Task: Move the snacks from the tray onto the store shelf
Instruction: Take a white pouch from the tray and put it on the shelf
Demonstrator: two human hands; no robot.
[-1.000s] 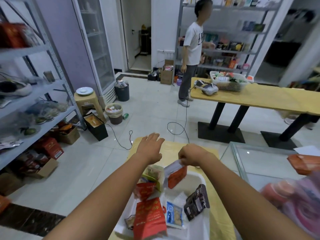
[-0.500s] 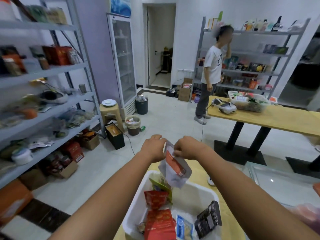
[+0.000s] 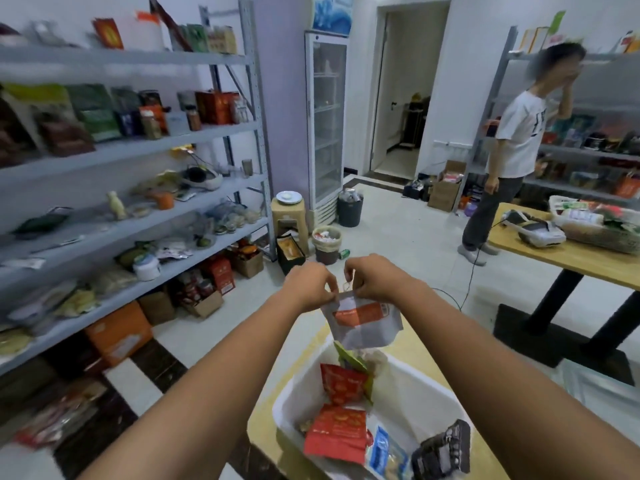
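Note:
A white snack pouch with an orange label [image 3: 362,320] hangs in the air above the white tray [image 3: 420,384]. My left hand [image 3: 308,284] pinches its top left corner and my right hand [image 3: 372,277] pinches its top right corner. The tray sits on a yellow table [image 3: 304,358] and holds several snacks: two red packets [image 3: 337,434], a green packet [image 3: 349,356], a blue-and-clear packet [image 3: 382,452] and a dark packet [image 3: 443,448]. The grey store shelf [image 3: 145,209] stands to the left, stocked with goods.
A person in a white shirt [image 3: 516,147] stands at the back right by another shelf. A wooden table [image 3: 571,261] with a basket stands to the right. Boxes, a stool [image 3: 289,216], bins [image 3: 327,244] and a glass-door fridge [image 3: 327,126] line the floor past the shelf.
My right hand lifted the pouch out of the tray, then my left hand took its other corner. My view has swung up and left toward the shelf.

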